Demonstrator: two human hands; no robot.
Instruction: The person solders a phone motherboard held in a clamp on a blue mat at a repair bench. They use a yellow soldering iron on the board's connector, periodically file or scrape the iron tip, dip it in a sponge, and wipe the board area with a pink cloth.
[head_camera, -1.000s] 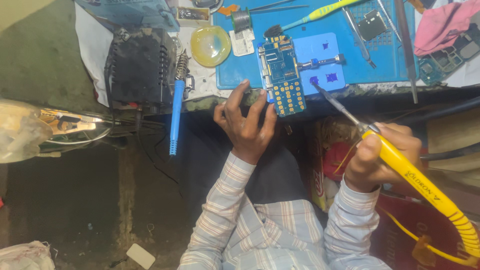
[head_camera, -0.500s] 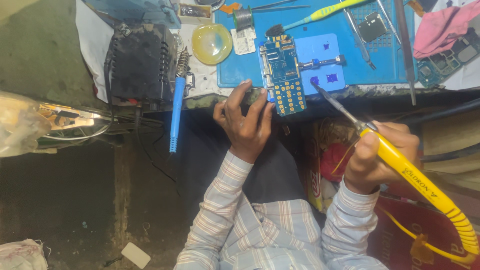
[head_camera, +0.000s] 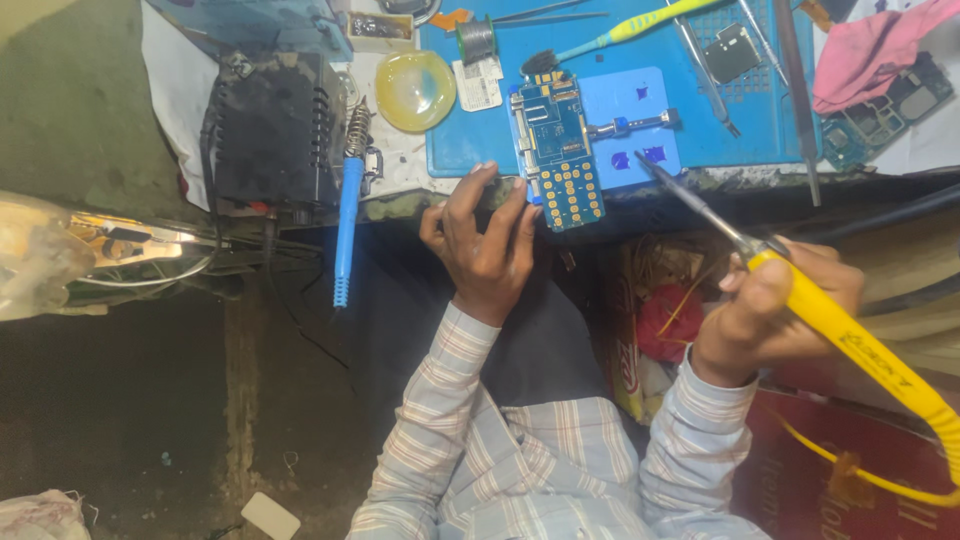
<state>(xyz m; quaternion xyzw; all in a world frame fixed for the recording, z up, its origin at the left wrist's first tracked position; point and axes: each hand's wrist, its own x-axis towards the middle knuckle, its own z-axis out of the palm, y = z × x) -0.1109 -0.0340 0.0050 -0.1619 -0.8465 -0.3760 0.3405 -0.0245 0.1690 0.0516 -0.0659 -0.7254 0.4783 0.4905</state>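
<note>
The counter (head_camera: 400, 160) carries a blue work mat (head_camera: 760, 140) along its front edge, with a black box-shaped unit (head_camera: 265, 130) to the mat's left. Between them sit a round yellow dish (head_camera: 415, 90) and a blue-handled iron in a coil stand (head_camera: 350, 180). On the mat lie a blue circuit board (head_camera: 555, 150), tweezers (head_camera: 700, 60) and a brush with a yellow-green handle (head_camera: 620, 30); a pink cloth (head_camera: 870, 50) lies at the far right.

Head view: the left hand (head_camera: 487, 245) grips the near edge of the worktop (head_camera: 700, 178) beside a blue circuit board (head_camera: 556, 150) lying on a blue mat (head_camera: 470, 140). The right hand (head_camera: 780, 310) holds a yellow soldering iron (head_camera: 850, 340), its tip over the mat's edge. A black station (head_camera: 268, 130) and yellow dish (head_camera: 415, 90) lie to the left.
</note>
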